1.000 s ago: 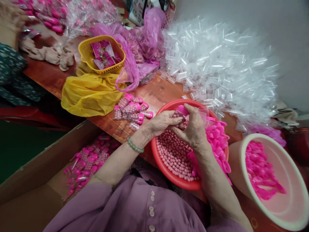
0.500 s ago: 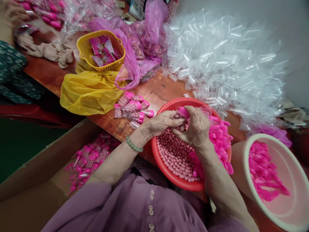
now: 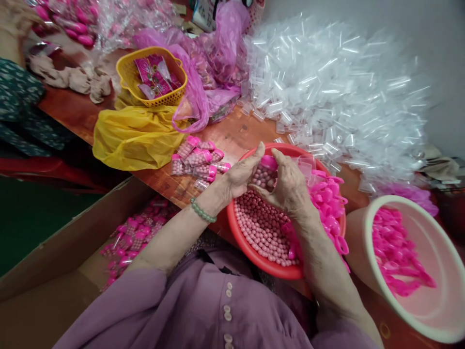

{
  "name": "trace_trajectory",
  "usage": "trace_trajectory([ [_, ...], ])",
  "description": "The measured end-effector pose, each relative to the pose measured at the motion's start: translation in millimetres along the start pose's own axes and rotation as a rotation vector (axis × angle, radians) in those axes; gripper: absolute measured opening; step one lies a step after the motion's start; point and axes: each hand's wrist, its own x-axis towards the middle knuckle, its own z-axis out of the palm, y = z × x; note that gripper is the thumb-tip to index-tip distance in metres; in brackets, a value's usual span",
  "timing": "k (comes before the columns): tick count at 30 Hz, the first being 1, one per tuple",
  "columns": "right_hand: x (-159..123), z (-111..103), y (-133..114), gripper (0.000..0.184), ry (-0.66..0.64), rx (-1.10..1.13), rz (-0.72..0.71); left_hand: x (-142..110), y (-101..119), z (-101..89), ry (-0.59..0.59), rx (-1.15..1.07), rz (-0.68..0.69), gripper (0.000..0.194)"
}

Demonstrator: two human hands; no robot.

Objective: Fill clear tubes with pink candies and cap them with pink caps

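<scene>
My left hand (image 3: 242, 177) and my right hand (image 3: 288, 186) meet above a red basin (image 3: 236, 237). Between them is a clear tube (image 3: 264, 175) of pink beads with a bright pink cap at its upper end. Both thumbs point up beside the cap, and the other fingers curve around the tube, partly hidden. Loose pink beads (image 3: 259, 225) fill the basin below. On its right side lie bright pink plastic caps (image 3: 329, 198) with loops, near my right wrist. Several filled, capped tubes (image 3: 199, 160) lie on the table left of the basin.
A heap of clear empty tubes (image 3: 337, 92) covers the back right. At right stands a white bucket (image 3: 446, 271) with pink plastic pieces. A cardboard box (image 3: 69, 252) of filled tubes sits at lower left. A yellow basket (image 3: 152, 99) stands behind a yellow bag (image 3: 138, 138). A co-worker's arm (image 3: 12, 41) shows.
My hands have spread slightly apart from their close grip at the cap, thumbs now raised. More of the bead-filled tube shows between them.
</scene>
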Motion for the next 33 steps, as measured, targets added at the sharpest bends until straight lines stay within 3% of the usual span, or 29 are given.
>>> trace_trajectory([
  [3, -0.7, 2.2, -2.4, 0.08, -0.054, 0.013, 0.012, 6.2, -1.8, 6.0, 0.146, -0.016, 0.034, 0.044],
  [6, -0.7, 6.1, -5.5, 0.071, -0.039, -0.018, 0.002, 10.0, -3.5, 11.3, 0.313, 0.024, 0.18, 0.032],
  [10, -3.0, 13.9, -7.1, 0.068, -0.026, -0.083, -0.02, 8.5, -2.8, 16.5, 0.467, 0.096, 0.247, 0.037],
  [17, -2.2, 16.3, -16.2, 0.067, -0.047, -0.096, 0.006, 4.5, -5.5, 16.9, 0.489, 0.125, 0.283, 0.031],
  [20, 5.4, 6.9, -18.1, 0.071, -0.081, 0.01, 0.035, 2.6, -2.8, 18.6, 0.461, 0.043, 0.308, 0.027],
  [23, 5.8, -4.5, -8.1, 0.077, -0.127, 0.213, 0.082, -17.3, 5.6, 15.8, 0.393, 0.072, 0.332, 0.035],
  [26, -4.5, -12.4, 12.0, 0.063, -0.149, 0.29, 0.218, -64.1, 13.2, -5.1, 0.412, 0.31, 0.394, 0.048],
  [29, -13.8, -17.3, 28.6, 0.031, -0.14, 0.253, 0.346, -125.4, 10.2, -50.5, 0.642, 0.567, 0.455, 0.045],
  [31, -13.9, -21.0, 31.3, 0.022, -0.177, 0.241, 0.395, -165.2, 1.4, -89.0, 0.846, 0.683, 0.349, 0.049],
  [33, -9.5, -25.4, 26.7, 0.018, -0.331, 0.215, 0.414, -200.6, -10.0, -126.9, 0.999, 0.826, 0.173, 0.051],
])
